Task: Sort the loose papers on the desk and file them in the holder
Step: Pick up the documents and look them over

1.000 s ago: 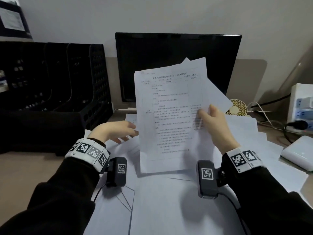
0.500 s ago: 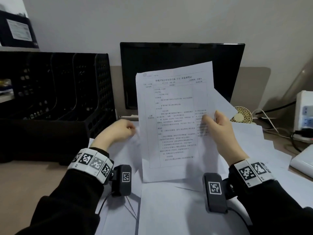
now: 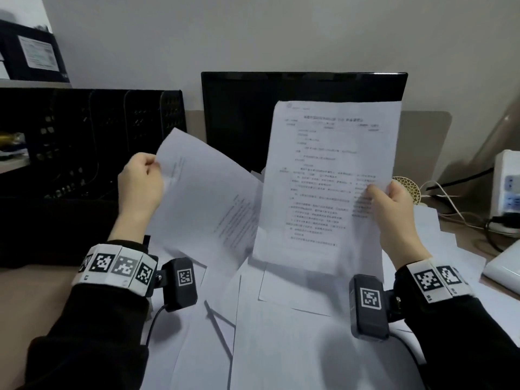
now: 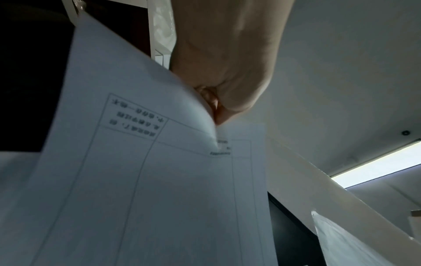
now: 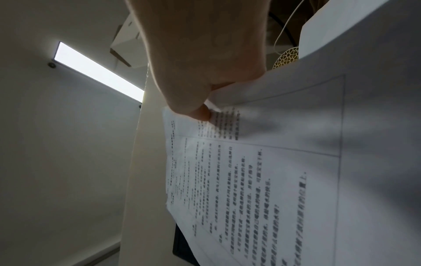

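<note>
My right hand [image 3: 391,204] pinches the right edge of an upright printed sheet [image 3: 326,178] in front of the monitor; the right wrist view shows its thumb [image 5: 200,112] on the printed sheet [image 5: 250,171]. My left hand [image 3: 142,184] pinches the top corner of a second sheet [image 3: 205,198], lifted and tilted to the left of the first. The left wrist view shows that second sheet [image 4: 148,180] curling under my left hand [image 4: 218,75]. Several loose papers [image 3: 281,333] cover the desk below. The black mesh file holder [image 3: 92,142] stands at the back left.
A dark monitor [image 3: 242,116] stands behind the raised sheets. At the right are a white power strip [image 3: 506,187], cables [image 3: 455,215], a small round perforated disc [image 3: 408,190] and a white box [image 3: 503,266]. Bare desk [image 3: 31,311] shows at the lower left.
My left hand has taken a second sheet off the desk pile and raised it up and left. The right hand's sheet has shifted slightly right and stays upright.
</note>
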The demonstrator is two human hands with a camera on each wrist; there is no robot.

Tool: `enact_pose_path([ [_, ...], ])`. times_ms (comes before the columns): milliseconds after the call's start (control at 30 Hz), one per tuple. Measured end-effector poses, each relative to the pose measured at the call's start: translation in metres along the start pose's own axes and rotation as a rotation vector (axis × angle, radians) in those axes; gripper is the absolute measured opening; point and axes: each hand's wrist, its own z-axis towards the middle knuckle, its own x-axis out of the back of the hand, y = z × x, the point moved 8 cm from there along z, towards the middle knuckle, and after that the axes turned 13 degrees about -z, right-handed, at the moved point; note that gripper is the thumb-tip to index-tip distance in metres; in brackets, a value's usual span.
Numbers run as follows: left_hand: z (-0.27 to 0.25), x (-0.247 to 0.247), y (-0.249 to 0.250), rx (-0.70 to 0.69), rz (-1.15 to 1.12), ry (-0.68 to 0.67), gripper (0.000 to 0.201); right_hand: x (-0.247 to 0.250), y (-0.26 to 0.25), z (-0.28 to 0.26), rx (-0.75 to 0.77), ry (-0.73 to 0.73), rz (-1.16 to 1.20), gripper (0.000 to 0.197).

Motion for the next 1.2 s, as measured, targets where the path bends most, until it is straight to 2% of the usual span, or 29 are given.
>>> enact_pose_path([
  [67, -0.002, 0.008, 0.011, -0.042, -0.054, 0.090, 0.027, 0.006, 0.001, 0.003, -0.011, 0.027, 0.044, 0.033],
  [200, -0.003, 0.031, 0.027, -0.094, -0.161, 0.256, 0.031, 0.018, -0.001, 0.004, -0.029, 0.087, 0.082, 0.009],
  [233, -0.002, 0.036, 0.029, -0.093, -0.188, 0.286, 0.033, 0.019, 0.002, 0.005, -0.048, 0.083, 0.109, 0.011],
  [300, 0.000, 0.043, 0.028, -0.078, -0.258, 0.334, 0.040, 0.018, -0.002, 0.003, -0.060, 0.067, 0.167, 0.013],
  [367, 0.000, 0.041, 0.023, -0.028, -0.322, 0.327, 0.046, 0.016, -0.005, 0.000, -0.063, 0.063, 0.175, 0.009],
  [433, 0.001, 0.030, 0.014, 0.034, -0.356, 0.287, 0.049, 0.010, -0.006, -0.001, -0.058, 0.038, 0.164, 0.025],
  [500, 0.001, 0.014, 0.007, 0.078, -0.411, 0.222, 0.051, -0.001, -0.008, -0.005, -0.079, -0.007, 0.184, 0.014],
  [600, -0.006, -0.016, 0.001, 0.161, -0.487, 0.114, 0.048, -0.017, -0.008, -0.011, -0.114, -0.057, 0.225, 0.013],
  [633, -0.012, -0.027, 0.003, 0.192, -0.530, 0.083, 0.045, -0.022, -0.009, -0.013, -0.121, -0.063, 0.221, 0.013],
  [700, -0.029, -0.048, 0.014, 0.226, -0.629, 0.029, 0.036, -0.031, -0.009, -0.018, -0.150, -0.093, 0.230, 0.025],
  [767, -0.047, -0.066, 0.028, 0.256, -0.722, -0.039, 0.016, -0.041, -0.004, -0.023, -0.212, -0.130, 0.221, 0.032],
  [833, -0.064, -0.087, 0.036, 0.358, -0.869, -0.138, 0.008, -0.053, 0.003, -0.028, -0.274, -0.199, 0.221, 0.033],
  [867, -0.073, -0.097, 0.038, 0.441, -0.964, -0.183, 0.012, -0.057, 0.006, -0.030, -0.291, -0.227, 0.228, 0.032],
  [933, -0.085, -0.111, 0.034, 0.524, -1.041, -0.223, 0.040, -0.060, 0.005, -0.032, -0.279, -0.255, 0.254, 0.025],
  [967, -0.090, -0.115, 0.035, 0.520, -1.017, -0.252, 0.046, -0.058, 0.002, -0.030, -0.251, -0.245, 0.261, 0.020],
  [1033, -0.094, -0.120, 0.033, 0.492, -0.904, -0.340, 0.035, -0.045, -0.004, -0.026, -0.193, -0.172, 0.239, 0.015],
  [1133, -0.089, -0.120, 0.026, 0.527, -0.676, -0.488, 0.032, -0.026, -0.008, -0.018, -0.099, -0.067, 0.184, 0.025],
  [1200, -0.084, -0.115, 0.026, 0.568, -0.630, -0.574, 0.034, -0.020, -0.010, -0.017, -0.062, -0.051, 0.152, 0.033],
])
